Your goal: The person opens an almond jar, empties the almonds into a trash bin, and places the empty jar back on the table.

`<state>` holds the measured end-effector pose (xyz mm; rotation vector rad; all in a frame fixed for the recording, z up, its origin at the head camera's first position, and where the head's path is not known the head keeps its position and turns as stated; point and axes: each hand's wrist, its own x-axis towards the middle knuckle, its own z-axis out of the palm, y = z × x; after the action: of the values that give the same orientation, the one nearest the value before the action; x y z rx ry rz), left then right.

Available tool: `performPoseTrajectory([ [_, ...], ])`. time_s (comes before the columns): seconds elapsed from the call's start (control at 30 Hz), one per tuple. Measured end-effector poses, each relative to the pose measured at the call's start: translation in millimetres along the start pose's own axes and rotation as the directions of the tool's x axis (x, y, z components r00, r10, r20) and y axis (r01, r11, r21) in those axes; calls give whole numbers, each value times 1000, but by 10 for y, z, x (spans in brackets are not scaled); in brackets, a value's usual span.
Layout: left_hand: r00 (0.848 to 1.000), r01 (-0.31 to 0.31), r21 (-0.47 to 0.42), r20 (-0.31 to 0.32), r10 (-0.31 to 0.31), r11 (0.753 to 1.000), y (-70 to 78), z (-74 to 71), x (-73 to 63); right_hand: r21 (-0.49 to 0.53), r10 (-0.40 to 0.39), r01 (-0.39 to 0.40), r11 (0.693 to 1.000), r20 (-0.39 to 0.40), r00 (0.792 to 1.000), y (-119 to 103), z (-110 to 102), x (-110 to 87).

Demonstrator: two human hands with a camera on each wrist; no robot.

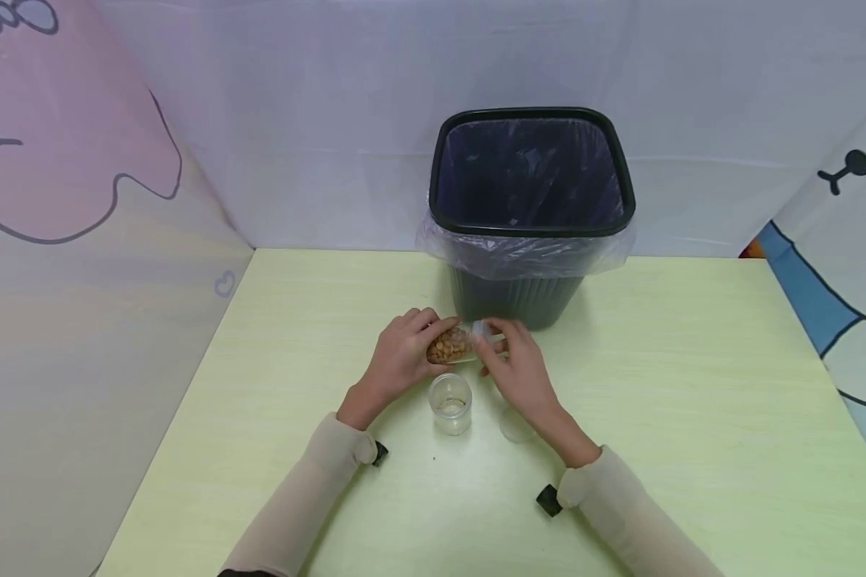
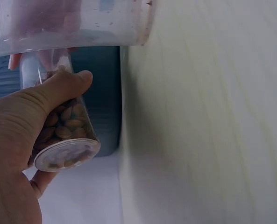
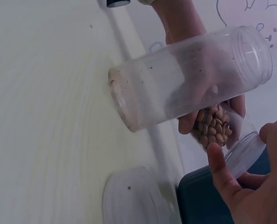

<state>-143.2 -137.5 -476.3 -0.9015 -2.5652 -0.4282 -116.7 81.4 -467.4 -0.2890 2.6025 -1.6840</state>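
My left hand (image 1: 398, 357) grips a clear plastic jar (image 1: 451, 345) partly filled with brown nuts (image 2: 66, 125). The jar is tipped over, its base toward the left and its mouth end toward my right hand (image 1: 521, 373). At that mouth end, the thumb and fingers of my right hand pinch the clear lid (image 3: 245, 154), which sits at the jar's rim. Just in front of the hands a second clear jar (image 1: 451, 413) stands upright without a lid, dark specks on its wall. A loose clear lid (image 1: 515, 426) lies flat beside it, below my right wrist.
Right behind the hands stands a dark bin (image 1: 520, 298) lined with a clear plastic bag (image 1: 527, 255). A pale wall sheet (image 1: 317, 160) rises behind the table (image 1: 693, 385). One dark crumb lies on the table near the upright jar.
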Motion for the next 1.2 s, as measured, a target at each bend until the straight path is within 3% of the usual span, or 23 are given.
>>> performPoseTrajectory([
  [0.13, 1000, -7, -4, -14, 7, 1000, -11, 3, -13, 18, -2, 2, 1000, -20, 1000, 3, 25, 9],
  [0.3, 1000, 3, -50, -18, -4, 999, -26, -11, 9, -8, -149, 149, 989, -73, 986, 88, 60, 19],
  [0.53, 1000, 15, -61, -4, -15, 998, -46, -59, 48, -7, -334, 335, 942, -93, 938, 188, 90, 28],
  [0.97, 988, 93, -108, 136, -78, 990, -112, -88, 78, -92, -513, 507, 857, -58, 856, 233, 48, 91],
  [1.07, 980, 109, -137, 179, -84, 985, -126, -92, 73, -104, -510, 506, 856, -17, 860, 256, 39, 83],
  [1.2, 976, 131, -154, 191, -101, 979, -121, -78, 38, -156, -437, 442, 883, 65, 897, 223, 4, 73],
])
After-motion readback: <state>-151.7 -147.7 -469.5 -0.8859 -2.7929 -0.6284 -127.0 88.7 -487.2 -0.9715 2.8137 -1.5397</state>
